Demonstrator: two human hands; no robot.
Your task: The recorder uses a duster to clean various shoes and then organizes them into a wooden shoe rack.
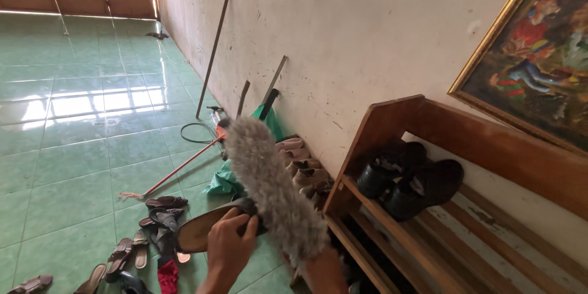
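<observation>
My left hand (229, 246) grips a dark shoe (202, 228) held sole-up, low in the middle of the view. A long fluffy grey duster (272, 190) lies across the shoe's toe end, its handle end going down into my right hand (324, 269), of which only the wrist and part of the hand show at the bottom edge. A wooden shoe rack (392, 233) stands to the right against the wall, with black shoes (407, 180) on its top shelf.
Several sandals and slippers (138, 242) lie scattered on the green tiled floor. A row of light shoes (301, 162), a green bag (225, 180), a red-handled mop (177, 171) and metal bars (213, 55) sit along the wall. A framed painting (533, 55) hangs above the rack.
</observation>
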